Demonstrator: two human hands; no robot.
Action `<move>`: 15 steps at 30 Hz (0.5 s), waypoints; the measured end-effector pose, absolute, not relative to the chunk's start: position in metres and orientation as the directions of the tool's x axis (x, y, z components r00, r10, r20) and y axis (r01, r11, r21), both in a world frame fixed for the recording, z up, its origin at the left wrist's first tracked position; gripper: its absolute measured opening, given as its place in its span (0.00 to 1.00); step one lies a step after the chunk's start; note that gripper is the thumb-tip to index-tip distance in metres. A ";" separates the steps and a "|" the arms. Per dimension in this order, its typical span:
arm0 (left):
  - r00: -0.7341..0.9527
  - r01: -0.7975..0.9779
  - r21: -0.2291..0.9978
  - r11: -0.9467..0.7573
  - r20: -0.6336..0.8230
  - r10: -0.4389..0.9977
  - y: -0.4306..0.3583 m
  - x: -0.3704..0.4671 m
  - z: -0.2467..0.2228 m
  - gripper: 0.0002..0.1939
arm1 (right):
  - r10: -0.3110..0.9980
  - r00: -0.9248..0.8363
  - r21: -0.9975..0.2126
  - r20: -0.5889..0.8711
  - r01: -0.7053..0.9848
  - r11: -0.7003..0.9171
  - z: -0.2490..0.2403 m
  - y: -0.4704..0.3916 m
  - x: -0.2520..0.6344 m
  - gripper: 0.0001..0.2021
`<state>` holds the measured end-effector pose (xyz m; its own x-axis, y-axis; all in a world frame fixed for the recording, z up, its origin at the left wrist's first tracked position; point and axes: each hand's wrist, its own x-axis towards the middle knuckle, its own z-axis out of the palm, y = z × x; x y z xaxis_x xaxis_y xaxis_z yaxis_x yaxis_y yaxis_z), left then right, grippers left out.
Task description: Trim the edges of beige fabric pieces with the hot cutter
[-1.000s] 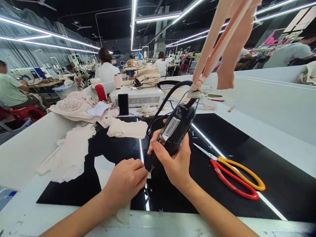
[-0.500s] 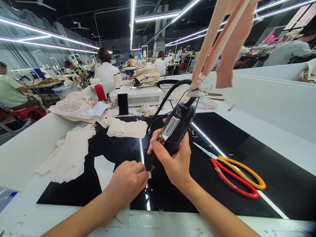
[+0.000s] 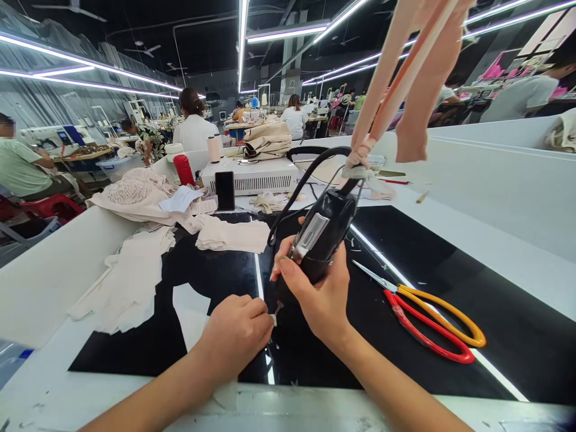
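Note:
My right hand [image 3: 317, 288] is wrapped round a black corded handheld power tool [image 3: 326, 228] with a silver plate on its side. The tool slants down to the left, its narrow metal tip [image 3: 279, 309] close to my left fingers. Pale pink fabric strips [image 3: 382, 102] are knotted at its upper end. My left hand [image 3: 238, 336] is closed in a pinch on a small whitish piece [image 3: 274, 320], most of it hidden by the fingers. A white cut piece [image 3: 191, 312] lies on the black board [image 3: 135, 354], partly behind my left hand.
Scissors [image 3: 425, 312] with red and yellow handles lie at right. Cream fabric pieces [image 3: 128, 282] and a flat stack [image 3: 234, 234] lie left and behind. A phone [image 3: 225, 191] leans against a white box [image 3: 265, 177], near a red bottle [image 3: 183, 170]. Low white walls edge the table.
Almost nothing differs. The view has shifted very slightly; both hands keep their grips, with the tool's tip still close to my left fingers.

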<state>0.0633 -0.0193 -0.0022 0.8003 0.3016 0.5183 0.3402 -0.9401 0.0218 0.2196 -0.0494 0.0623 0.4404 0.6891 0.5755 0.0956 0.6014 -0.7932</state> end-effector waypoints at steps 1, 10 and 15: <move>0.802 0.341 0.022 -0.940 0.515 0.304 -0.019 0.063 -0.002 0.12 | 0.688 0.441 -0.791 0.577 0.092 0.604 0.063 -0.049 0.219 0.14; 0.793 0.336 0.033 -0.941 0.528 0.302 -0.018 0.062 -0.005 0.13 | 0.687 0.428 -0.778 0.587 0.066 0.625 0.066 -0.050 0.218 0.14; 0.791 0.340 0.050 -0.939 0.524 0.314 -0.019 0.063 -0.003 0.12 | 0.686 0.424 -0.775 0.591 0.065 0.628 0.064 -0.049 0.217 0.15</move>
<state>0.0627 -0.0191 -0.0026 0.7914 0.3143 0.5243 0.3401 -0.9391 0.0496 0.2174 -0.0489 0.0641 0.4240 0.6859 0.5914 0.0648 0.6283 -0.7753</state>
